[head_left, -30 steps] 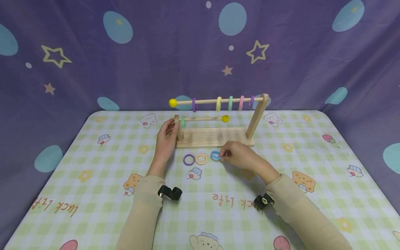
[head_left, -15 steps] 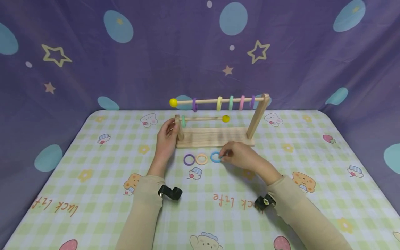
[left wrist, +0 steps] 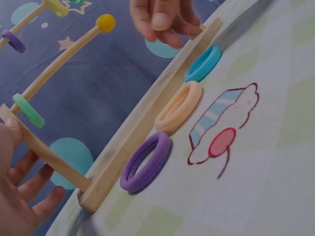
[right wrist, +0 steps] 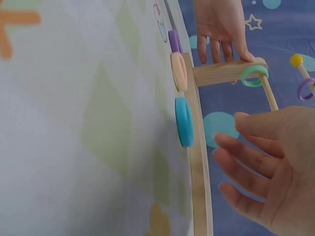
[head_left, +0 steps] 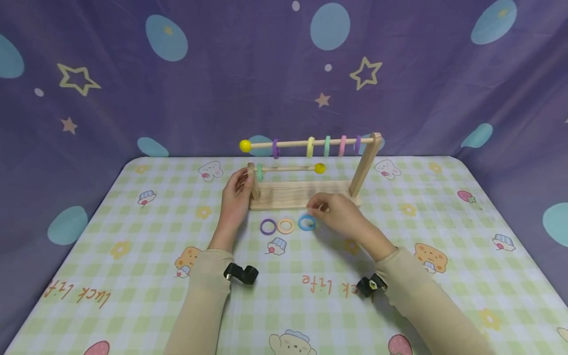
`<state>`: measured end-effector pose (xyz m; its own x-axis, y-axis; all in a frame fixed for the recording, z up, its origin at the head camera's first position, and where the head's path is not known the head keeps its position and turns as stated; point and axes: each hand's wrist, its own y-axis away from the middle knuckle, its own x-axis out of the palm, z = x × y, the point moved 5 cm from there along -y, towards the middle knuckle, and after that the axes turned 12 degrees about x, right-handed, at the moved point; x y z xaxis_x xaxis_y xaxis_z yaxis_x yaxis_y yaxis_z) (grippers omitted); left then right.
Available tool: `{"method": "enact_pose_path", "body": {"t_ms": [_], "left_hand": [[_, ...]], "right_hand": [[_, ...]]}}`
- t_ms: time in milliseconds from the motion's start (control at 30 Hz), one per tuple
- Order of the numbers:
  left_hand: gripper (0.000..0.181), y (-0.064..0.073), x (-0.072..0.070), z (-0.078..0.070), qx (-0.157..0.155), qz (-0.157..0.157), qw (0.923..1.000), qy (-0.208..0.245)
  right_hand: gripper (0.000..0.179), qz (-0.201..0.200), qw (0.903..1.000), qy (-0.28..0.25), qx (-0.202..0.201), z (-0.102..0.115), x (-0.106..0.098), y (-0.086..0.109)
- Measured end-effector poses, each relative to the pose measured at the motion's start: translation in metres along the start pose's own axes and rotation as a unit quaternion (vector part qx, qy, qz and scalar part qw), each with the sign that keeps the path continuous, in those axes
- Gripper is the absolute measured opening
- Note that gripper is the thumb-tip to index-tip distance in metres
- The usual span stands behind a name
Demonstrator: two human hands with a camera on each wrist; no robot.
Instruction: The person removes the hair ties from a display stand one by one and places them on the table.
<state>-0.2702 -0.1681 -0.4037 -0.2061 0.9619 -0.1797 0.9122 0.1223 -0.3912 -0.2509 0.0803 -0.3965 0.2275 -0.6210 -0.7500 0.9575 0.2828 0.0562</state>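
Note:
My left hand (head_left: pixel 237 191) holds the short left post (left wrist: pixel 54 155) of a wooden rack, thumb near its top and fingertips showing past it. My right hand (head_left: pixel 338 213) hovers beside and above a blue hair tie (head_left: pixel 307 222), fingers loosely bent and holding nothing, as the right wrist view (right wrist: pixel 266 162) confirms with a gap between fingers and tie. The blue tie lies on the cloth at the right end of a row, with a peach hair tie (head_left: pixel 286 226) and a purple hair tie (head_left: pixel 268 227) to its left.
The rack's base (head_left: pixel 306 195) stands just behind the row. Its upper rod (head_left: pixel 293 144) carries several coloured hair ties; the lower rod (head_left: pixel 288 168), ending in a yellow ball (head_left: pixel 320 168), carries a green one (head_left: pixel 260 172). A purple patterned curtain (head_left: pixel 213 88) hangs behind the table.
My right hand had the blue hair tie pinched and tilted; the tie then came down flat, and the fingers have let go and moved up and back from it. My left hand stays put.

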Motion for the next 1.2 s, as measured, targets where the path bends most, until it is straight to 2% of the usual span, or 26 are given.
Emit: {"method": "enact_pose_path", "body": {"t_ms": [367, 667, 967, 1200], "left_hand": [[0.048, -0.001, -0.001, 0.0, 0.002, 0.003, 1.0, -0.002], [0.049, -0.001, 0.0, 0.0, 0.002, 0.003, 1.0, 0.0], [0.049, 0.0, 0.001, -0.001, 0.005, 0.005, 1.0, 0.003], [0.049, 0.0, 0.0, 0.0, 0.005, 0.006, 1.0, 0.002]], "right_hand": [[0.013, -0.034, 0.9936, -0.104, -0.028, 0.018, 0.008, -0.007], [0.014, -0.084, 0.9864, -0.138, -0.03, 0.029, 0.015, -0.012], [0.013, -0.131, 0.973, -0.184, -0.046, 0.037, 0.023, -0.017], [0.011, -0.148, 0.9643, -0.215, -0.048, 0.041, 0.032, -0.019]]}}
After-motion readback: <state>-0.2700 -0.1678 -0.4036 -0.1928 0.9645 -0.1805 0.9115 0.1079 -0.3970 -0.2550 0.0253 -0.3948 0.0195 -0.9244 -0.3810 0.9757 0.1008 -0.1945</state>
